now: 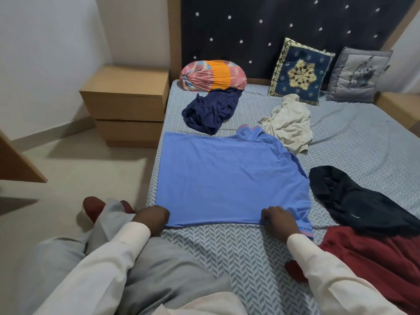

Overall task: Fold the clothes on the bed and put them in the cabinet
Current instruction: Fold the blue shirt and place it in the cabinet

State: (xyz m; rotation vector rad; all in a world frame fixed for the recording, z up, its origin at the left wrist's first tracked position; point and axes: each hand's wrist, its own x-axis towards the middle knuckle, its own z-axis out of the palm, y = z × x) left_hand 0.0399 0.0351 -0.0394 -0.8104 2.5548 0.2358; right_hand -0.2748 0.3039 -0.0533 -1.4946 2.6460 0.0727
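Holding: my left grip (152,218) and right grip (278,220) each pinch the near hem of the blue shirt (227,178), fingers curled over the edge.
Left grip: at the hem's near-left corner, close to the side of the bed (363,137).
Right grip: on the same hem, further right, just short of the orange-trimmed sleeve cuff.
Blue shirt: spread flat on the bed, collar pointing away from me toward the headboard (250,30).
Other clothes: a navy garment (210,110) lies crumpled beyond the shirt; a cream garment (288,123) is bunched against its far right shoulder; a black garment (354,201) lies to the right, overlapping a maroon garment (372,258) beside my right sleeve.
Bed head: a striped bolster (213,75), then a blue patterned cushion (298,71) and a grey cushion (356,76) leaning on the headboard.
Beside the bed: a wooden nightstand (127,96) on the left.
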